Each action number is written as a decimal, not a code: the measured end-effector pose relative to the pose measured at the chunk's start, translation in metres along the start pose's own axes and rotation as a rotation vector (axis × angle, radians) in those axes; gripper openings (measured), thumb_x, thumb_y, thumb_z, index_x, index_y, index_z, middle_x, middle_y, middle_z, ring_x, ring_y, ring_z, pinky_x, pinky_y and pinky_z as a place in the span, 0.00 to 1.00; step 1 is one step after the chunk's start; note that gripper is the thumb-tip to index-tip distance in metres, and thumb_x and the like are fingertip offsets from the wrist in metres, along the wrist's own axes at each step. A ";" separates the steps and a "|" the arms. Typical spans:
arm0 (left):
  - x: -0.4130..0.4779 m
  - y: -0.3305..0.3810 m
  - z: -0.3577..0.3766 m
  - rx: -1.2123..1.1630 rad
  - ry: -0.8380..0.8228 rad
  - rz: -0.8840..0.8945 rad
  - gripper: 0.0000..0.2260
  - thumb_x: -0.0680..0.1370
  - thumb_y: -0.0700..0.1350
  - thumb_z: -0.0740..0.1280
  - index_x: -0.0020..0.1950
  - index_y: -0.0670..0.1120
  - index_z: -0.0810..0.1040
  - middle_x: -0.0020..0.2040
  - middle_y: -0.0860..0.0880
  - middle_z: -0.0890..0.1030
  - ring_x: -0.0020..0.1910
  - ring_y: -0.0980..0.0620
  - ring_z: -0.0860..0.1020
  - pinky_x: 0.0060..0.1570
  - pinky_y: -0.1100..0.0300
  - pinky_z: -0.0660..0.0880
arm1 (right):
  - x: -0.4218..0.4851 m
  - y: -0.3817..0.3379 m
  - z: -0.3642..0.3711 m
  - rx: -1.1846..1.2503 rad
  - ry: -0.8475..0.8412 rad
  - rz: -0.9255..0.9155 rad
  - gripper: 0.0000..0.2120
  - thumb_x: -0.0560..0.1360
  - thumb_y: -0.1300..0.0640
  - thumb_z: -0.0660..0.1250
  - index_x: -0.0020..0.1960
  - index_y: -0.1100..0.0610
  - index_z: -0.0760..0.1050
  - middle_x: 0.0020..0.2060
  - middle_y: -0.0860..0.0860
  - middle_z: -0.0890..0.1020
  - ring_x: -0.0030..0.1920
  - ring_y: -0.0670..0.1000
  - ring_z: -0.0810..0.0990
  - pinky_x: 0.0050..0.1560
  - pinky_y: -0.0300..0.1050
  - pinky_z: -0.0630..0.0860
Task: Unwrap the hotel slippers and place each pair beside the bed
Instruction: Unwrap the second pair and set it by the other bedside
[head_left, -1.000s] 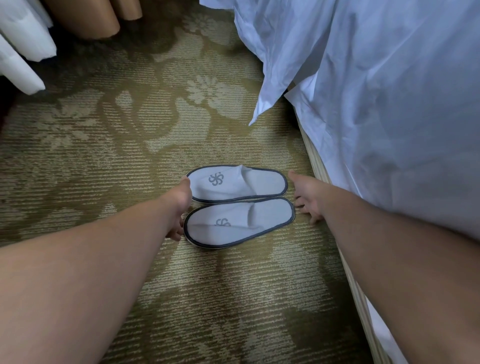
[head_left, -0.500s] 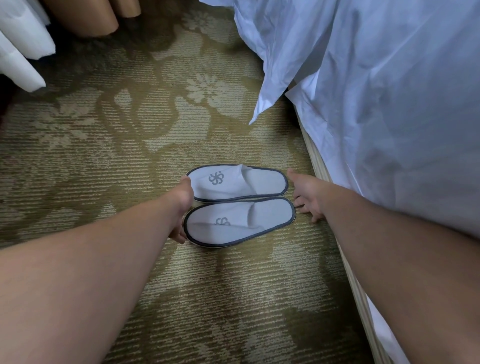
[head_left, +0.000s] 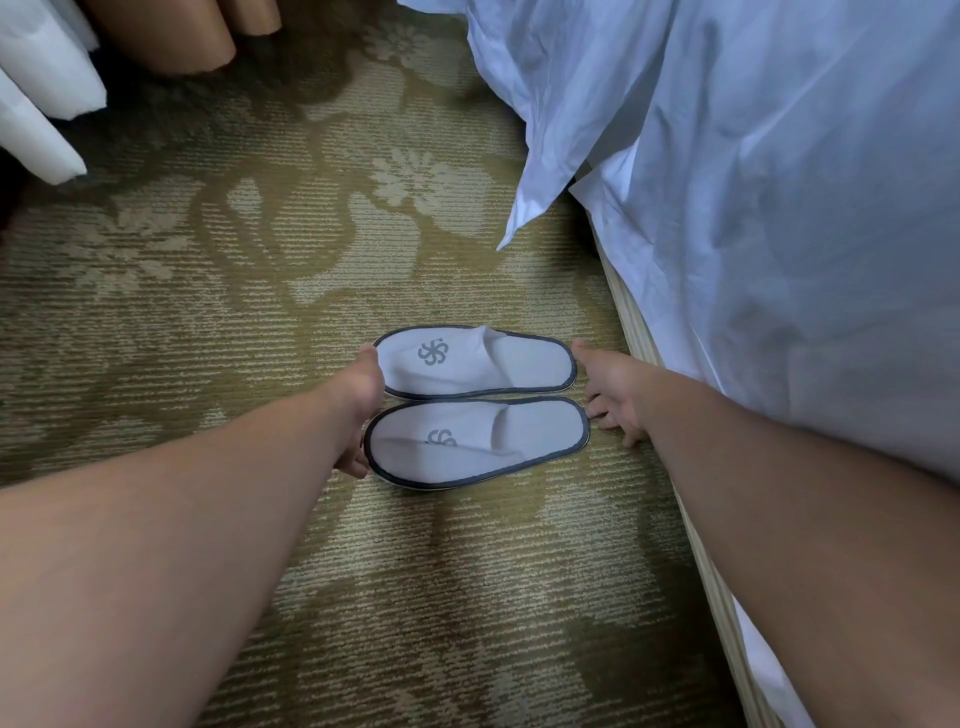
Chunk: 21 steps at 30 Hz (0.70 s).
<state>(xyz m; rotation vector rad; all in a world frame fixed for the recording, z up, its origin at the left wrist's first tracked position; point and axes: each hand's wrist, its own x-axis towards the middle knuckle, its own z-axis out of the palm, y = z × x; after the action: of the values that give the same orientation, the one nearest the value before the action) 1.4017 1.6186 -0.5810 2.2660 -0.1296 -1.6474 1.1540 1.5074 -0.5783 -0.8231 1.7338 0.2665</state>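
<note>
While flat on carpet (head_left: 218, 322), slippers (head_left: 475, 405) between left hand (head_left: 358, 405) and right hand (head_left: 615, 392).

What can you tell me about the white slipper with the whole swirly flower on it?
The farther white cloth slipper with dark grey edging lies flat on the green patterned carpet, unwrapped, its toe pointing away from the bed. A grey pinwheel logo marks its toe cover. Its twin lies alongside, edges nearly meeting. The left hand is at its toe, the right hand at its heel.
</note>
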 end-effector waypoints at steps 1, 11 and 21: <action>0.000 0.000 0.000 -0.003 0.002 0.007 0.33 0.75 0.74 0.47 0.45 0.42 0.64 0.21 0.41 0.74 0.18 0.43 0.75 0.38 0.52 0.69 | 0.000 0.000 0.000 -0.002 0.001 0.000 0.46 0.74 0.25 0.48 0.81 0.56 0.49 0.78 0.59 0.58 0.78 0.60 0.55 0.75 0.63 0.47; -0.010 0.002 0.002 -0.028 -0.033 0.008 0.31 0.75 0.74 0.48 0.61 0.49 0.65 0.34 0.41 0.70 0.31 0.43 0.71 0.43 0.48 0.71 | 0.003 -0.001 0.000 -0.017 0.025 -0.013 0.46 0.74 0.26 0.49 0.80 0.56 0.51 0.78 0.60 0.60 0.77 0.60 0.57 0.75 0.63 0.49; -0.001 0.003 0.003 0.058 -0.027 0.005 0.40 0.74 0.75 0.45 0.66 0.43 0.67 0.28 0.36 0.74 0.33 0.41 0.73 0.44 0.43 0.71 | 0.003 -0.003 0.001 -0.006 0.061 -0.062 0.42 0.76 0.28 0.50 0.80 0.54 0.54 0.77 0.58 0.63 0.76 0.59 0.62 0.74 0.62 0.53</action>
<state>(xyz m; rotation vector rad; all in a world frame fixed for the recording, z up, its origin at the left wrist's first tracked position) 1.3989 1.6156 -0.5803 2.2848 -0.1914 -1.6933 1.1565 1.5047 -0.5810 -0.8961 1.7613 0.2065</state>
